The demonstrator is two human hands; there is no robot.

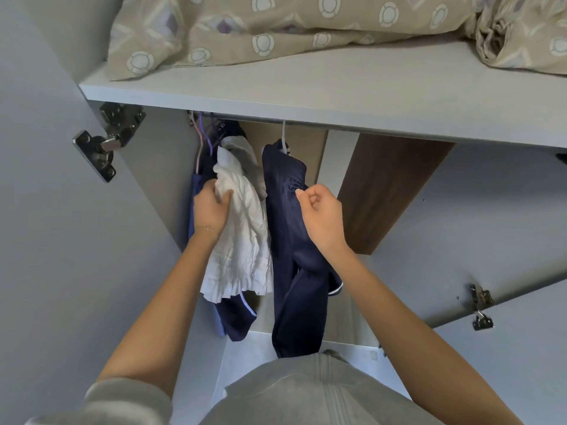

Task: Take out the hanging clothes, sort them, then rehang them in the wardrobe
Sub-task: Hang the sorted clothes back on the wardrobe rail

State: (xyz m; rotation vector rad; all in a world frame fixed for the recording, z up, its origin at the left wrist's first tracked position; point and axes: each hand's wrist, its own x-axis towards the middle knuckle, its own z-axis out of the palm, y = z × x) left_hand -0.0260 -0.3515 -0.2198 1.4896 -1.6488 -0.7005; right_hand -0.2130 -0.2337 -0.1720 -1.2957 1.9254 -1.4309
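A crinkled white garment hangs in the wardrobe from purple hangers at the left of the rail. My left hand grips its upper left edge. To the right, a dark navy garment hangs from a white hanger. My right hand sits in front of its right edge with fingers curled; the fingertips touch or pinch the navy fabric, I cannot tell which. Blue and navy clothes hang behind and below the white garment.
A grey shelf runs above the rail, with beige patterned bedding on it. Open wardrobe doors stand at left and right, with metal hinges. A brown back panel shows to the right of the clothes.
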